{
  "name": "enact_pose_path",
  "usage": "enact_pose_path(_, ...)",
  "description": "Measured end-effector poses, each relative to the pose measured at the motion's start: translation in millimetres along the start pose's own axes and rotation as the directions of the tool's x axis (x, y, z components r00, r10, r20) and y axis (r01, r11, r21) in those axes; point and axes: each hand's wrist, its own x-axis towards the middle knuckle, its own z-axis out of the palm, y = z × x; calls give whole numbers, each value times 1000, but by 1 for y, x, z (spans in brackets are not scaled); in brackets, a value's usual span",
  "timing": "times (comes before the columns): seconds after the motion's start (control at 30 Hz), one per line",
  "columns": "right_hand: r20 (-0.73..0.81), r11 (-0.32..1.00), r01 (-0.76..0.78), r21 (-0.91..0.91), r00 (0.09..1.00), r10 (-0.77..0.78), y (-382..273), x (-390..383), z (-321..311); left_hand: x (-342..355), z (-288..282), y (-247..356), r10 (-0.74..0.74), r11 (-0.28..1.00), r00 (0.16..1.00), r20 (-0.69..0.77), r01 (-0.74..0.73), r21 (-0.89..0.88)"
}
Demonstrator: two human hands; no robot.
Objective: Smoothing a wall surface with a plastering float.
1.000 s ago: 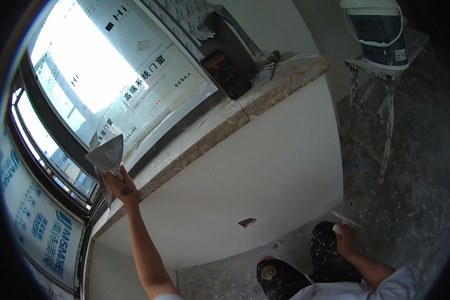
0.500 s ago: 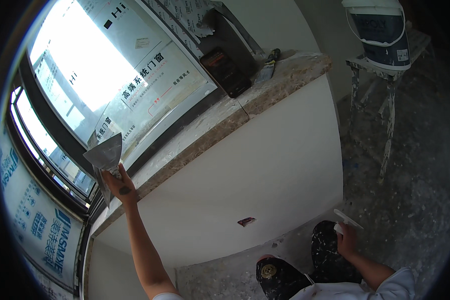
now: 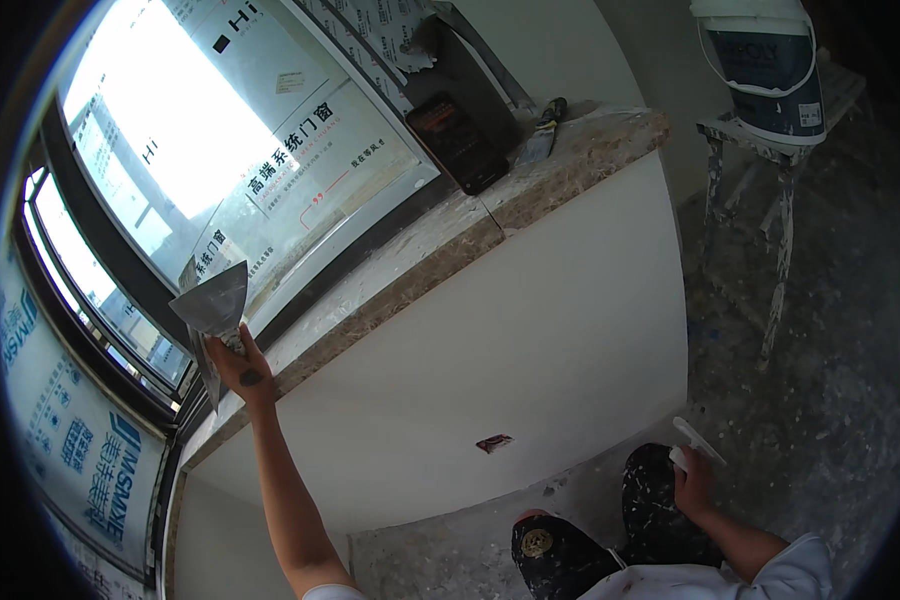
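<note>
My left hand (image 3: 238, 372) is raised at the window end of the sill, closed around the handle of a wide putty knife (image 3: 213, 300). Its flared metal blade points up and away from me. Beside the same hand a second flat grey blade (image 3: 207, 378) hangs down; whether I grip it too is hard to see. Low on the right, by my knee, my right hand (image 3: 694, 486) is closed on a thin, pale tool with a white handle (image 3: 698, 440), seen nearly edge-on, so its exact kind is unclear.
A marbled stone windowsill (image 3: 400, 268) runs along the film-covered window (image 3: 300, 200). On it stand a phone (image 3: 458, 145), leaning, and a small scraper (image 3: 543, 130). A dark bucket (image 3: 770, 75) rests on a splattered bench (image 3: 785, 165). The white wall has an opening (image 3: 493, 443).
The view has shifted very slightly. Both hands keep their holds and nearly the same places.
</note>
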Motion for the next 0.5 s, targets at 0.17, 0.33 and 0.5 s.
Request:
enact_pose_path(0.17, -9, 1000, 7, -6, 1000, -7, -1, -2, -1, 0, 0, 1, 9, 1000, 1000, -7, -9, 10)
enact_pose_path(0.33, 20, 999, -47, -27, 999, 47, 8, -4, 8, 0, 1, -4, -37, 999, 999, 29, 38, -30)
enact_pose_path(0.5, 27, 999, -50, -18, 998, 50, 10, -2, 8, 0, 1, 3, 13, 999, 1000, 0, -13, -33)
